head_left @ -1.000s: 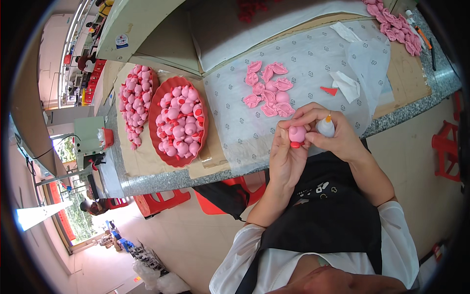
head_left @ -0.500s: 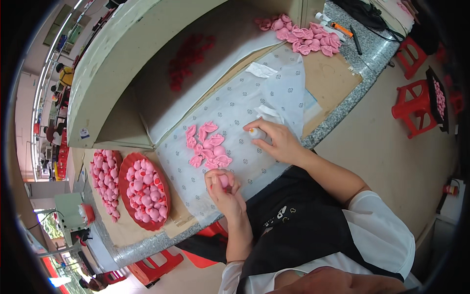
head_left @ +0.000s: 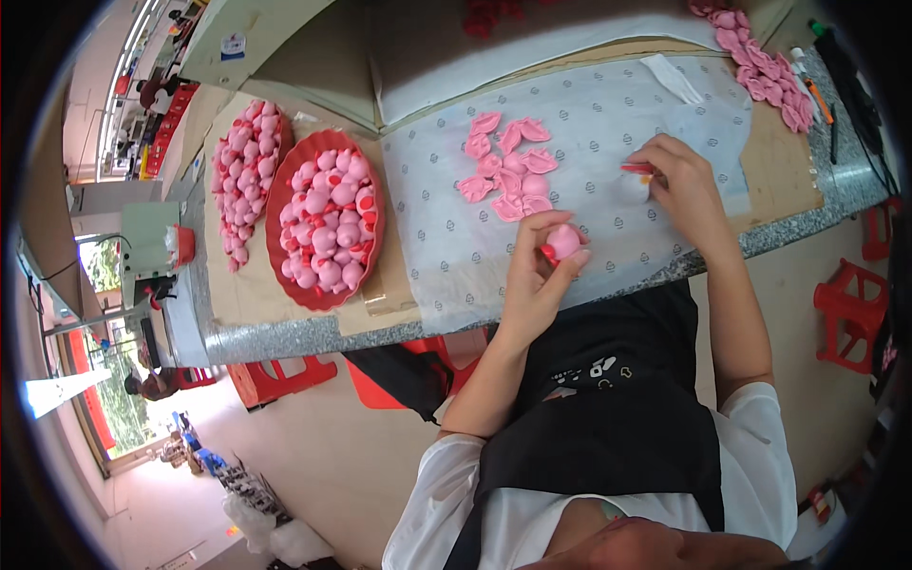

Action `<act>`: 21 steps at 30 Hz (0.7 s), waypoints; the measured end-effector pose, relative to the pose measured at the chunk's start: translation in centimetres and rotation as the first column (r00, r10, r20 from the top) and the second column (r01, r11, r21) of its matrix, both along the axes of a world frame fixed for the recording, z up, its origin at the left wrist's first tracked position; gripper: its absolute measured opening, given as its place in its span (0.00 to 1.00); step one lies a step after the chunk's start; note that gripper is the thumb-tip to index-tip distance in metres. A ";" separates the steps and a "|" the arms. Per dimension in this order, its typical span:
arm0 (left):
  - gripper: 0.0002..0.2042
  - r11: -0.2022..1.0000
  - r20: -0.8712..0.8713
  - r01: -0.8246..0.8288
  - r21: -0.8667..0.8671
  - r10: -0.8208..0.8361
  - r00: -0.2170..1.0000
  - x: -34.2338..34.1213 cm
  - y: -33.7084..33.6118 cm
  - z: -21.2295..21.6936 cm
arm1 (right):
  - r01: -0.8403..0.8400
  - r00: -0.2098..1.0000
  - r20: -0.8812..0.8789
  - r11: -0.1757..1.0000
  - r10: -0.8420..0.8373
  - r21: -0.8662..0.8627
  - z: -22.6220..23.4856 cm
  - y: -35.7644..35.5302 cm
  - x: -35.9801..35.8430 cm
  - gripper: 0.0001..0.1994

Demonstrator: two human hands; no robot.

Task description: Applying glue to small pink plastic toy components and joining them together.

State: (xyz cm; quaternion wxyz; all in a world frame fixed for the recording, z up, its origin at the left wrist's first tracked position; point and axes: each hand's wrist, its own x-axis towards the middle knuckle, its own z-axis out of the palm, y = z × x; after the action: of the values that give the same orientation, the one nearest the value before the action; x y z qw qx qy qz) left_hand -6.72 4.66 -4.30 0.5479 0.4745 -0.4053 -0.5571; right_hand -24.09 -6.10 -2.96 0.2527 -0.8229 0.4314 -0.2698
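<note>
My left hand (head_left: 538, 271) is closed around a pink ball-shaped piece (head_left: 566, 242) with a small red part at its side. My right hand (head_left: 676, 180) is farther right, its fingers bent around a small white bottle (head_left: 634, 191) low over the patterned sheet. A red bit (head_left: 636, 169) shows at those fingertips; I cannot tell if it is a cap or a separate piece. Just beyond my left hand, several pink folded pieces and balls (head_left: 510, 163) lie grouped on the white patterned sheet (head_left: 446, 271).
To the left stands a red scalloped bowl (head_left: 324, 302) full of pink balls with red parts, beside another pile (head_left: 249, 171). More pink pieces (head_left: 760, 66), an orange pen (head_left: 819, 101) and a folded white paper (head_left: 673, 78) lie far right. A beige cabinet (head_left: 313, 81) borders the back.
The whole view has turned and shifted. My left hand has turned, so the ball's red part now shows. My right hand has changed its hold, its fingers now over the bottle.
</note>
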 end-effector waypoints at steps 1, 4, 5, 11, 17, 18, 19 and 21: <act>0.15 0.999 -0.019 0.019 -0.038 -0.019 1.000 0.1 0.2 -0.4 | 0.041 0.999 0.023 0.999 -0.041 -0.018 -0.2 0.0 -0.1 0.11; 0.16 0.999 -0.063 0.013 -0.041 -0.016 0.998 0.2 0.4 -0.5 | 0.205 0.967 0.164 0.977 -0.193 -0.057 0.8 0.7 0.1 0.09; 0.16 1.000 -0.071 0.001 -0.028 -0.003 0.997 0.3 0.5 -0.5 | 0.338 0.907 0.290 0.938 -0.304 -0.072 1.2 1.4 0.1 0.07; 0.18 0.998 -0.019 0.035 -0.043 -0.035 0.999 0.4 0.4 -1.0 | 0.239 0.792 0.562 0.968 -0.237 0.071 0.0 5.5 0.0 0.06; 0.18 0.996 -0.013 -0.024 -0.082 0.023 1.000 0.3 0.6 -1.3 | 0.031 0.733 0.646 0.959 -0.214 0.283 -0.8 7.0 2.0 0.08; 0.18 0.994 -0.009 -0.045 -0.099 0.044 0.999 0.2 0.7 -1.3 | -0.028 0.725 0.660 0.948 -0.200 0.317 -0.9 7.2 2.4 0.07; 0.18 0.991 -0.009 -0.062 -0.114 0.061 0.998 0.0 0.6 -1.4 | -0.047 0.735 0.653 0.946 -0.185 0.321 -0.9 7.4 2.5 0.07; 0.18 0.991 -0.009 -0.072 -0.111 0.072 0.997 -0.3 0.6 -1.4 | -0.073 0.731 0.660 0.941 -0.174 0.329 -1.3 7.5 2.8 0.07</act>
State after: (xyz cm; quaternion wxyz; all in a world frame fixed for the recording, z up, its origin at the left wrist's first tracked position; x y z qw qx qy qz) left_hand -7.00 5.30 -5.75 0.5943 0.4561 -0.4171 -0.5145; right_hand -21.29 1.44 -4.25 0.5205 -0.5995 0.3707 -0.4819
